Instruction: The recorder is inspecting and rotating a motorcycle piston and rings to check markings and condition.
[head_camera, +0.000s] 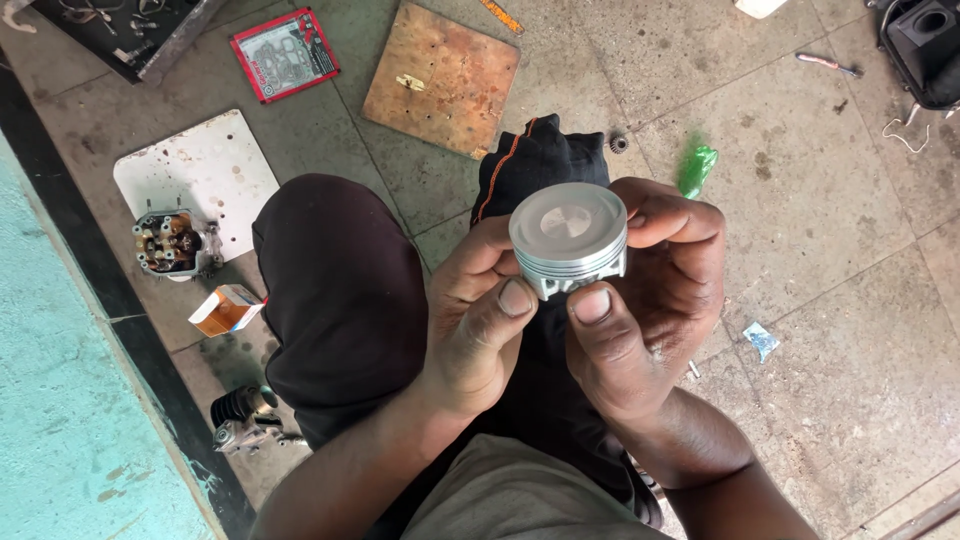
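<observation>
- I am looking down from my head camera at my two bare hands, and I am holding one silver metal piston (568, 240) between them, above my knees and the stone floor (830, 230).
- My left hand (480, 320) is gripping the piston's left side, its thumb pressing on the lower skirt and its fingers curling around behind.
- My right hand (650, 300) is gripping the right side, thumb on the lower front edge and fingers wrapping over the far rim; both hands are clamped on the piston, crown tilted towards the camera.
- To do this well, I judge that I should be keeping the grip on the skirt and off the ring grooves, turning it slowly so light is crossing the crown, and holding it low over my lap in case it slips.
- Counting the things around me: one piston, two hands, and one dark cloth (540, 160) lying over my knee.
- On the floor to the left, one white board (200, 165) is lying with one engine cylinder head (170, 243) touching its lower edge.
- One small orange-and-white box (226, 308) and one finned metal part (240, 415) are sitting nearer my leg.
- Farther off, one brown square board (440, 75), one red-framed packet (285, 53), one green wrapper (697, 168) and one small gear (619, 144) are lying well apart.
</observation>
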